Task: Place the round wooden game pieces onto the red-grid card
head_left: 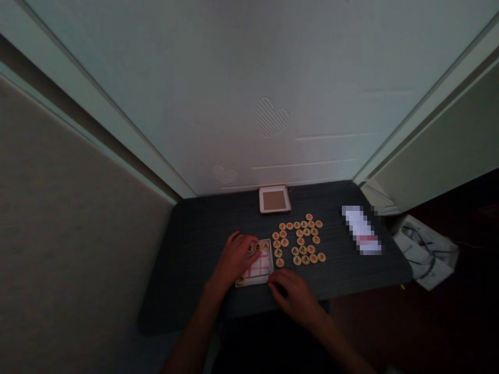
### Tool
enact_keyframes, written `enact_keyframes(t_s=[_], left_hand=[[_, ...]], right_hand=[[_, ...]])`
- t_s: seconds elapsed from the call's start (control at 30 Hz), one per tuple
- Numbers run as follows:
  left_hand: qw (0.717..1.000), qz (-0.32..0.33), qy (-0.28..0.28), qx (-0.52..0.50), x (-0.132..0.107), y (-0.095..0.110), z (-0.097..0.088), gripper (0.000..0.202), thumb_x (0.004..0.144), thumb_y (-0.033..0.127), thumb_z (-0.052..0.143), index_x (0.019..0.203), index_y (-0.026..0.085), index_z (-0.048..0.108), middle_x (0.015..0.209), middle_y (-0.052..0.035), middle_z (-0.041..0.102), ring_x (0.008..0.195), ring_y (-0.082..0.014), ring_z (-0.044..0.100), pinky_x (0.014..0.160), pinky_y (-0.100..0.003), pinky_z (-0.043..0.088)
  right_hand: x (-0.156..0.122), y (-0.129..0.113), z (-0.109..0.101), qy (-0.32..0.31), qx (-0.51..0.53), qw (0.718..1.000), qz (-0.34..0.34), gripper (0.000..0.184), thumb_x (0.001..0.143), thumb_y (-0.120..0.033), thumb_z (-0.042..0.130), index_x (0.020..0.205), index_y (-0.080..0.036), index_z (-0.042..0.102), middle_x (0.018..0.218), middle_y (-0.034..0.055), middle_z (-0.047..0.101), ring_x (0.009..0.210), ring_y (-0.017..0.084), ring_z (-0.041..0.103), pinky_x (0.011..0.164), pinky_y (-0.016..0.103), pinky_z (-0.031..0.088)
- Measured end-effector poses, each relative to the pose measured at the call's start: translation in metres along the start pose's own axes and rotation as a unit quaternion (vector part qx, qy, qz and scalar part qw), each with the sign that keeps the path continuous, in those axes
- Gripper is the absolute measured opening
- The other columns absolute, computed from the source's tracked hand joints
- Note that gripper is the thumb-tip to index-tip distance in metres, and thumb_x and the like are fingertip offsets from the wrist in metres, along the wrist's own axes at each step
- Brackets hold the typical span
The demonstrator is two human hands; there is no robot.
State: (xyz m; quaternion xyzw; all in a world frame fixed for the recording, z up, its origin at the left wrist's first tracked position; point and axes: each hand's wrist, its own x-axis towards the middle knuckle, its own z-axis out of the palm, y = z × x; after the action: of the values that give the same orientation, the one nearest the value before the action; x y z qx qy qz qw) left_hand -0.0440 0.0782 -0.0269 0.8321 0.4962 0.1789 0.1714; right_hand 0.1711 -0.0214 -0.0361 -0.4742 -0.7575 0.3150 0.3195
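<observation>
Over a shallow white box (254,281) with a pink-lined grid inside, my left hand (235,258) reaches in from the left. Its thumb and fingers close around a round wooden Chinese chess piece (250,248) in the row at the box's far side. Beside it in that row lie more pieces, one a chess piece with dark lettering (265,245). Another piece (240,281) sits in the near left corner, partly behind my wrist. My right hand (292,293) is curled at the near right corner, thumb and forefinger pinched on the box's edge.
Several loose Chinese chess pieces (306,259) with red or black characters lie to the right of the box on the dark table (195,223). A box lid (275,200) rests by the white wall. A blurred-out phone-like object (362,230) lies at right; a white bin (424,254) stands beyond.
</observation>
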Motion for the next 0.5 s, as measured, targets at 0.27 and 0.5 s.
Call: enact_keyframes(t_s=[0.27,0.5], left_hand=[[1.0,0.002,-0.004,0.0,0.0062,0.004,0.0053,0.024,0.089,0.034,0.068,0.11,0.026,0.058,0.108,-0.001,0.073,0.105,-0.0224,0.067,0.116,-0.051,0.031],[1.0,0.002,0.004,-0.007,0.0093,0.0069,0.0064,0.024,0.091,0.035,0.066,0.111,0.027,0.057,0.107,-0.0011,0.073,0.103,-0.0219,0.068,0.116,-0.049,0.031]], right_hand=[[0.0006,0.0005,-0.0006,-0.016,0.008,1.0,0.008,0.014,0.096,-0.015,0.056,0.1,-0.021,0.067,0.095,0.004,0.07,0.091,0.018,0.066,0.086,0.031,0.054],[0.001,0.0006,-0.0013,-0.008,0.01,1.0,0.009,0.013,0.095,-0.016,0.057,0.1,-0.022,0.067,0.095,0.004,0.07,0.091,0.019,0.066,0.086,0.031,0.054]])
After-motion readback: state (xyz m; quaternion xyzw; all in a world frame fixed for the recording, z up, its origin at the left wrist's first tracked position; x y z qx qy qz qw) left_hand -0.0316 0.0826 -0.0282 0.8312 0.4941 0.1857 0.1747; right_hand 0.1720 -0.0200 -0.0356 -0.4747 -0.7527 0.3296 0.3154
